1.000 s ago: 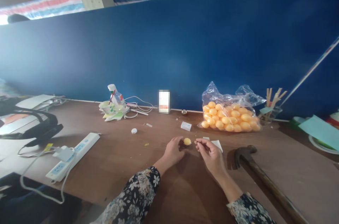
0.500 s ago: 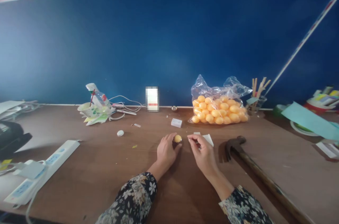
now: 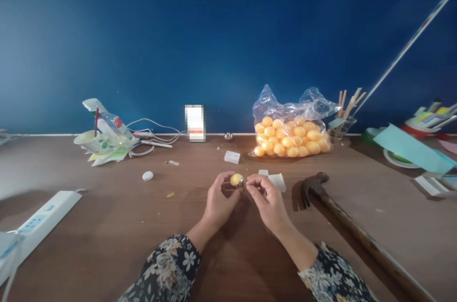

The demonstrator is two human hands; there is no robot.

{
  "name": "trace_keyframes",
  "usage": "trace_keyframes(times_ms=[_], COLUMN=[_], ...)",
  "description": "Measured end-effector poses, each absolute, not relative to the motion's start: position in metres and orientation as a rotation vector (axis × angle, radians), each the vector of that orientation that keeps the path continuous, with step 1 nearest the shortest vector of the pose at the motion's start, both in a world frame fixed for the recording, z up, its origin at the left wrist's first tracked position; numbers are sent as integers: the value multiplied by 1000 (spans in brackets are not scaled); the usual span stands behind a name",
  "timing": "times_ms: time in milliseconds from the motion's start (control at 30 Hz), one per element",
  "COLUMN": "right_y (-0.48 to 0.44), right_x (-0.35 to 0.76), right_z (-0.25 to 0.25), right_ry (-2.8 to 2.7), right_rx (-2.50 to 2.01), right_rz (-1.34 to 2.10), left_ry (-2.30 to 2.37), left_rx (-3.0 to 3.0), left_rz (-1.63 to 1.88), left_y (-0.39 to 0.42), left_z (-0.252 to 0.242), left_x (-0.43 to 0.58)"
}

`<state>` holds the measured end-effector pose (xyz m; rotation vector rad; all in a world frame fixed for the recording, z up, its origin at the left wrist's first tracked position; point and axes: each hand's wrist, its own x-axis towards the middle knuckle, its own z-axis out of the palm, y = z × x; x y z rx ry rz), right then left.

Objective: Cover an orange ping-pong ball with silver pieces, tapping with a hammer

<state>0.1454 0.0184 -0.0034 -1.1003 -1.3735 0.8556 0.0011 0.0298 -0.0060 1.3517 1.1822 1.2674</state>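
A small yellow ball point(image 3: 236, 179), with shiny silvery bits over its right side, sits between the thumb and fingers of my left hand point(image 3: 220, 197). Just to the right, my right hand point(image 3: 267, 197) is closed in a pinch, its fingertips close to the silvery side of the ball. Whatever is in that pinch is too small to make out. Beyond my right hand lie white pieces point(image 3: 277, 182), partly covered by it. A small white box point(image 3: 232, 157) stands a little past the ball, and a silvery round object point(image 3: 228, 136) rests near the wall.
A clear bag of yellow balls point(image 3: 291, 137) leans at the back. A hammer point(image 3: 342, 216) lies right of my right arm. To the left are a white cap point(image 3: 147, 176), a power strip point(image 3: 39, 228) and a cluttered bowl point(image 3: 89, 142). A phone point(image 3: 195, 123) with a blurred screen stands against the wall.
My right hand has come left, bringing its pinched fingertips close to the ball. The ball has turned in my left hand so more silvery bits show. The camera view has shifted.
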Motion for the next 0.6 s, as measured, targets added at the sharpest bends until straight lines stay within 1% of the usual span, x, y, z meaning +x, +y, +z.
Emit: trace_keyframes(times_ms=[233, 500, 600], right_y=[17, 16, 16], right_x=[143, 141, 141], right_z=[0, 5, 7], right_ry=[-1285, -1269, -1211], right_rx=[-1064, -1047, -1022], right_rz=[984, 969, 1025], left_ry=[1060, 1023, 1023], left_rx=[1227, 1064, 1032], left_rz=[1284, 1371, 1363], left_y=[27, 24, 24], left_z=[-3, 8, 7], left_x=[3, 4, 3])
